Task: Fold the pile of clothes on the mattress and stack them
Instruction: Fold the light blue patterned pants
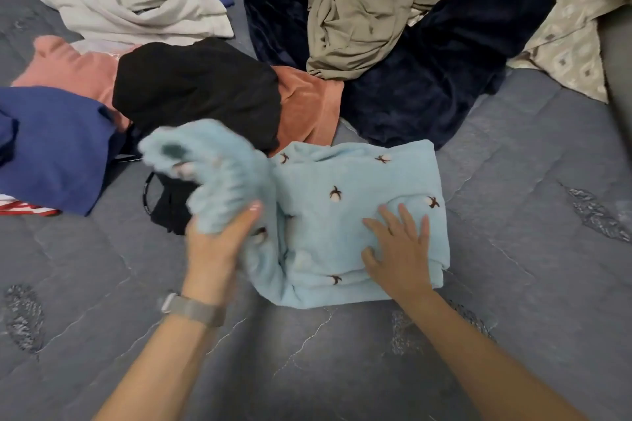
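While the fluffy pale-blue fleece garment with small dark embroidered motifs (345,215) lies half-folded on the grey quilted mattress (513,318), the loose heap of unfolded clothes crowds it from nine o'clock round to one. At nine o'clock sits a royal-blue cotton top (51,147), and a crumpled black garment (198,92) at eleven rests just beside the raised fleece flap. The left hand (219,243) has its fingers curled round that bunched flap, held up off the bed and blurred; swung carelessly, I judge it could drag the black strappy item (167,202) beneath it into the fold, or land crooked and bulge. The right hand (400,249), at three o'clock of the left, lies flat with fingers spread, pressing the folded panel; easing off early would likely let the springy pile slide open.
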Demonstrator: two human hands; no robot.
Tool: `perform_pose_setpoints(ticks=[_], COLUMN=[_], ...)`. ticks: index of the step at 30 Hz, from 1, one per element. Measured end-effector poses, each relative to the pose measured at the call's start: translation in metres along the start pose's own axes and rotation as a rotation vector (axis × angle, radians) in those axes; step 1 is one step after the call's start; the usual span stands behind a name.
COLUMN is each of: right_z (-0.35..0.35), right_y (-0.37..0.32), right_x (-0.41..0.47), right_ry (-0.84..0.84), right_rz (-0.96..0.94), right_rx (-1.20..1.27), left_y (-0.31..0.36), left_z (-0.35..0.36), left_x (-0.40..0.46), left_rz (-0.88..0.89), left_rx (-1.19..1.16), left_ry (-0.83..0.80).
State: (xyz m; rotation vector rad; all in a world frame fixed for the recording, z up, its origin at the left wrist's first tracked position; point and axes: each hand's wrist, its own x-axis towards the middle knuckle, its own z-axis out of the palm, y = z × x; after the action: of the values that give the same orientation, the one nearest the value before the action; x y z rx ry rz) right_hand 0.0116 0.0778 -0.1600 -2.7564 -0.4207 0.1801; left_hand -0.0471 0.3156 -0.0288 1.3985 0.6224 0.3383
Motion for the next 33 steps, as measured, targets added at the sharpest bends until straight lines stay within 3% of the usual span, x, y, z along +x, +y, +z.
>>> perform_pose_setpoints(ticks=[2, 4, 6, 8, 11, 13, 15, 17, 19, 20, 22, 24, 26, 30, 33], right_z=[-0.007, -0.008, -0.013, -0.028, -0.044, -0.055, -0.061, -0.067, -0.071, -0.071, -0.062, -0.045, -0.025, 0.001, 0.008], right_y=[0.012, 0.025, 0.034, 0.04, 0.066, 0.081, 0.088, 0.088, 0.078, 0.07, 0.052, 0.044, 0.054, 0.083, 0.086], right_x=[-0.001, -0.002, 0.001, 0.006, 0.009, 0.009, 0.011, 0.013, 0.019, 0.025, 0.041, 0.054, 0.059, 0.06, 0.063], right_ry=[-0.177, -0.41, -0.477, -0.358, -0.125, 0.019, 0.181, 0.282, 0.328, 0.298, 0.19, 0.042, -0.064, -0.042, -0.02], right_rz=[0.056, 0.009, 0.032, 0.353, 0.901, 1.107, 1.165, 0.912, 0.384, 0.168, -0.088, -0.15, -0.131, -0.195, -0.188], right_rx=[-0.149, -0.162, 0.078, 0.556, 1.083, 1.298, 1.262, 0.843, 0.417, 0.277, 0.102, -0.013, -0.132, -0.25, -0.184], left_y=[-0.005, -0.013, -0.028, -0.055, -0.106, -0.125, -0.129, -0.12, -0.114, -0.113, -0.116, -0.124, -0.137, -0.165, -0.175], left_z=[0.051, 0.107, 0.157, 0.19, 0.192, 0.178, 0.169, 0.161, 0.151, 0.146, 0.137, 0.127, 0.113, 0.099, 0.102], left_x=[-0.005, -0.01, -0.009, -0.004, 0.007, 0.012, 0.016, 0.015, 0.013, 0.013, 0.018, 0.024, 0.026, 0.03, 0.037], left_rz=[0.114, 0.116, 0.193, 0.336, 0.337, 0.417, 0.498, 0.551, 0.626, 0.636, 0.578, 0.456, 0.333, 0.206, 0.179], left_rx=[0.175, 0.242, 0.381, 0.597, 1.241, 1.428, 1.377, 1.181, 1.085, 1.116, 1.279, 1.444, 1.549, 1.589, 1.563], left_ry=[-0.111, -0.222, -0.35, -0.547, -0.961, -1.044, -1.018, -0.92, -0.7, -0.564, -0.308, -0.182, -0.185, -0.212, -0.23])
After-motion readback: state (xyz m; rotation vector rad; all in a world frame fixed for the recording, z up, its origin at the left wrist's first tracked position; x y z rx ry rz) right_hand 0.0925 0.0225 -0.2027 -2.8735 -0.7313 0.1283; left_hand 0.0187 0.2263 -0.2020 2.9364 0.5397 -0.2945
